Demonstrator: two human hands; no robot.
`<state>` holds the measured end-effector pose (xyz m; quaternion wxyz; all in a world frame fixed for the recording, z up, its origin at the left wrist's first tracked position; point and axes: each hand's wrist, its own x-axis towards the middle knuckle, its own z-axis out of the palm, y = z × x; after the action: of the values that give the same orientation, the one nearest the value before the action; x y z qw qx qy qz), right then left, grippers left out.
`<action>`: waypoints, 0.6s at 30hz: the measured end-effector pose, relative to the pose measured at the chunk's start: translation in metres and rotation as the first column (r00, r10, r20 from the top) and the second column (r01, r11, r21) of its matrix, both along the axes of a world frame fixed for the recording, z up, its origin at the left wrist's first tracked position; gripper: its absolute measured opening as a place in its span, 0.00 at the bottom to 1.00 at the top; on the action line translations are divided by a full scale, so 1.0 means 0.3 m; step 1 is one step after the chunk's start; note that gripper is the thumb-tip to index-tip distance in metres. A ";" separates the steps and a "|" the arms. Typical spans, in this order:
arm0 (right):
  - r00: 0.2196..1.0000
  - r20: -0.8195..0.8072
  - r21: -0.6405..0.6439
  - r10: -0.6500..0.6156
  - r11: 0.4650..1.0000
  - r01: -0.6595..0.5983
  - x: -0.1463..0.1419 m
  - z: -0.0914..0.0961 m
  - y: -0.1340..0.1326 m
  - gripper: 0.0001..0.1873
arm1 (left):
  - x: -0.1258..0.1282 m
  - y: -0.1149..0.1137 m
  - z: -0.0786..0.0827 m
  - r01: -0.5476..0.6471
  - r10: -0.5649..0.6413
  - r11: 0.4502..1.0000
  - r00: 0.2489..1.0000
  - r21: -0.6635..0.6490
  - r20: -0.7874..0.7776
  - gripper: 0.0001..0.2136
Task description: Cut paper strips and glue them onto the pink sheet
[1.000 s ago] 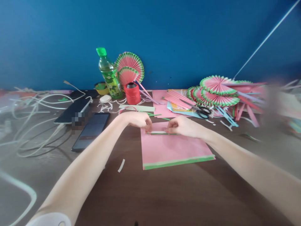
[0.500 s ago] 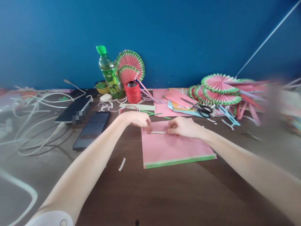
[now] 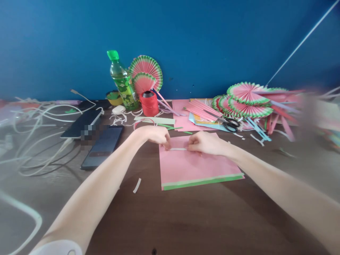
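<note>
A pink sheet of paper (image 3: 186, 166) with a green strip along its near edge lies on the brown table. Across its upper part runs a narrow white strip (image 3: 177, 149), low over or against the paper. My left hand (image 3: 158, 135) pinches the strip's left end between thumb and fingers. At the other end, the curled fingers of my right hand (image 3: 204, 142) are closed on the strip. Its ends are hidden by my fingertips. A short white scrap (image 3: 137, 185) lies left of the pink paper.
Behind the paper stand a green-capped bottle (image 3: 120, 83), a red spool (image 3: 149, 103) and pleated pink-green paper fans (image 3: 146, 72). Scissors (image 3: 230, 124) and more fans (image 3: 248, 94) lie back right. A phone (image 3: 103, 147) and tangled white cables (image 3: 44, 120) occupy the left.
Both hands keep their hold on the white strip almost without moving. The whole view has shifted very slightly.
</note>
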<state>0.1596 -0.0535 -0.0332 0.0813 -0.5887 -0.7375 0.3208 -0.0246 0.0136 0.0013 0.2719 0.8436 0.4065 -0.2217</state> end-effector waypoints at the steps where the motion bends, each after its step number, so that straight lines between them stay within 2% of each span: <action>1: 1.000 0.001 0.002 0.003 1.000 -0.003 -0.001 0.001 -0.001 0.10 | 0.000 0.000 0.000 0.001 -0.001 1.000 1.000 -0.002 0.001 0.14; 18: 0.999 0.041 0.042 0.003 0.999 -0.005 -0.006 0.003 -0.010 0.10 | 0.011 -0.010 0.004 -0.022 0.022 0.999 1.000 0.029 -0.014 0.12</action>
<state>0.1578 -0.0566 -0.0323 0.0780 -0.5918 -0.7469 0.2930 -0.0212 0.0106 0.0025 0.2592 0.8413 0.4207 -0.2190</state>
